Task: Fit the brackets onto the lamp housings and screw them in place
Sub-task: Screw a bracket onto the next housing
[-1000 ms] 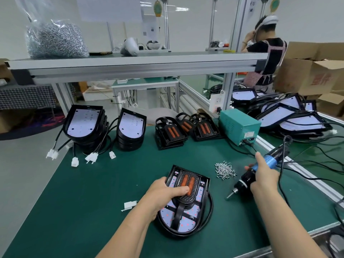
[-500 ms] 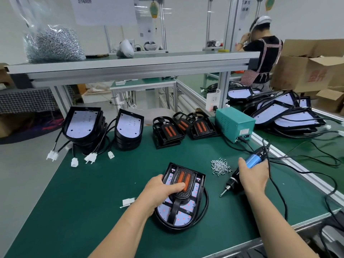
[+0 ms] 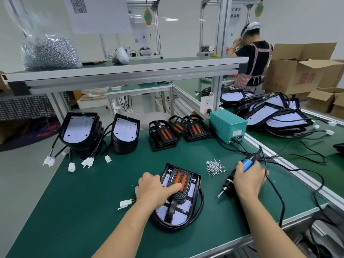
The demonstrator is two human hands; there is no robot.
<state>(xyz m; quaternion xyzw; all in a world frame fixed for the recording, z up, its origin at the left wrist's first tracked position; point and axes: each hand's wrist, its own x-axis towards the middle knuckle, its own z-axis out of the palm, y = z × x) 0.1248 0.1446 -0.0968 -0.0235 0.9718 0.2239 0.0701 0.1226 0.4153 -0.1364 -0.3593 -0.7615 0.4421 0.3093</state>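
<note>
A black lamp housing (image 3: pixel 193 211) lies on the green mat in front of me, its LED board facing up. A black bracket (image 3: pixel 179 180) with two orange strips sits on top of it. My left hand (image 3: pixel 155 189) presses down on the bracket, thumb across the orange strips. My right hand (image 3: pixel 248 178) grips a blue-and-black electric screwdriver (image 3: pixel 235 176), tip pointing down-left, just right of the housing. A small pile of loose screws (image 3: pixel 215 167) lies between the housing and the screwdriver.
Stacked housings (image 3: pixel 80 132) with white plugs stand at the back left, spare brackets (image 3: pixel 164 135) at the back centre, a teal power box (image 3: pixel 228 125) at the right. Cables trail across the right edge. A bag of screws (image 3: pixel 51 53) rests on the shelf. A person works behind.
My right hand has lowered the screwdriver towards the mat and nearer the housing. My left hand stays pressed on the bracket.
</note>
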